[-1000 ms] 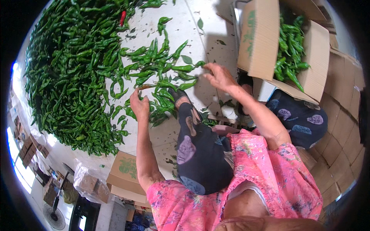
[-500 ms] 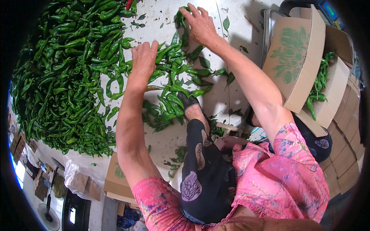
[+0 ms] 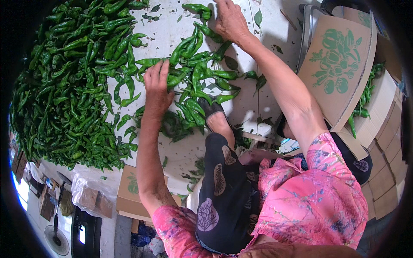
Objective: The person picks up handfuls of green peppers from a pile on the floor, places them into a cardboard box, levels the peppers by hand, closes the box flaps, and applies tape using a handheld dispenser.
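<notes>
Long green peppers lie spread over the pale floor in front of me. My left hand [image 3: 157, 84] is at the left side of the small loose group of peppers [image 3: 195, 71], its fingers curled round a green pepper [image 3: 176, 79] that is partly hidden. Further off, my right hand [image 3: 231, 22] is low over the floor with its fingers stretched out, the tips near the upper picture edge. Just left of it lies a bent green pepper [image 3: 198, 9], apart from the hand. Nothing shows in the right hand's grasp.
A large heap of green peppers [image 3: 69, 90] fills the left. At right stands an open cardboard box [image 3: 337, 64] with peppers inside. My dark shoe [image 3: 210, 107] touches the near peppers. Loose leaves [image 3: 258, 18], a closed carton [image 3: 129, 189] and a fan [image 3: 56, 240] are also around.
My right hand has moved slightly right and away from the bent pepper, which now lies on the floor. My left hand has come a little nearer and lies against the loose peppers.
</notes>
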{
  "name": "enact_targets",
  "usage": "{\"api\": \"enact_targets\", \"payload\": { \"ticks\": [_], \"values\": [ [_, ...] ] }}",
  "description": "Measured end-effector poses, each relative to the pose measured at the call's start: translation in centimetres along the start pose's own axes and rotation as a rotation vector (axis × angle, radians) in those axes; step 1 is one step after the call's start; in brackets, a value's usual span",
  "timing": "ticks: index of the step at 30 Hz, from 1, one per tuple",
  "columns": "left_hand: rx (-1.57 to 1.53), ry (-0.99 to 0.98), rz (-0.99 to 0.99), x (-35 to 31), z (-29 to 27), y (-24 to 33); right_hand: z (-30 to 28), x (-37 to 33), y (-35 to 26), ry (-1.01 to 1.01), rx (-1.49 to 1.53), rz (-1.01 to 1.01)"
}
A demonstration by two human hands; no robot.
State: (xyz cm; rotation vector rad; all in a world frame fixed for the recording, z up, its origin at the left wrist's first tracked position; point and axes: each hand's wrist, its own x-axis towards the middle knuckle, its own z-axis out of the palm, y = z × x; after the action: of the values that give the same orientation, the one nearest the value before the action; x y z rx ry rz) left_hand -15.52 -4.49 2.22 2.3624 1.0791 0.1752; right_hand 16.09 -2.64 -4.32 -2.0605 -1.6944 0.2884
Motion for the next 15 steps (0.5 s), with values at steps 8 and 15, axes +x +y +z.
{"api": "enact_targets", "payload": {
  "ticks": [8, 15],
  "values": [
    [0.241, 0.119, -0.053, -0.1, 2.8, -0.8, -6.7, -2.0, -4.5, -0.814, -0.132, -0.109],
    [0.085, 0.032, -0.102, -0.8, 0.7, -0.2, -7.7, -4.1, -5.3, -0.913, -0.235, -0.084]
  ]
}}
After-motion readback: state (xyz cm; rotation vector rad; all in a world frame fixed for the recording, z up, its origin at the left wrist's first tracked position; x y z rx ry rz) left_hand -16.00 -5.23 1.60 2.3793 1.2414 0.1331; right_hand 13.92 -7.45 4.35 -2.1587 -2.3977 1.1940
